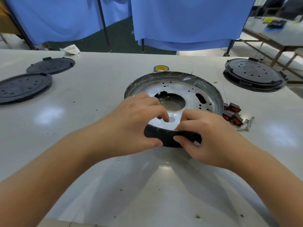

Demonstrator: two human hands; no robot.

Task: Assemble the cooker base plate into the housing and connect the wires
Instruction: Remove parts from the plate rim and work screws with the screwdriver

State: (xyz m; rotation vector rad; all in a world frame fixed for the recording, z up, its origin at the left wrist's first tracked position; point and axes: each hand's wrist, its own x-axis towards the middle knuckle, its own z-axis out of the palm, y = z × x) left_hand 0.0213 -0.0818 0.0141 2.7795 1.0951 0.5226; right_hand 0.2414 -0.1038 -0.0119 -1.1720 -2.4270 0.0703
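A round silver metal housing (188,89) lies on the white table, its rim wrapped in clear film, with a large centre hole and several small holes. A black curved plastic part (165,136) sits against its near rim. My left hand (136,122) pinches the left end of that black part, fingers reaching over onto the metal. My right hand (203,133) grips the part's right end, thumb on its outer face. Black round base plates lie at left (23,87), at far left (50,65), and stacked at right (254,74).
Small orange-and-black switches (232,113) and loose screws (247,124) lie right of the housing. A tape roll (161,68) stands behind it. Blue curtains (188,20) hang past the table's far edge, and another table (278,30) stands at the far right.
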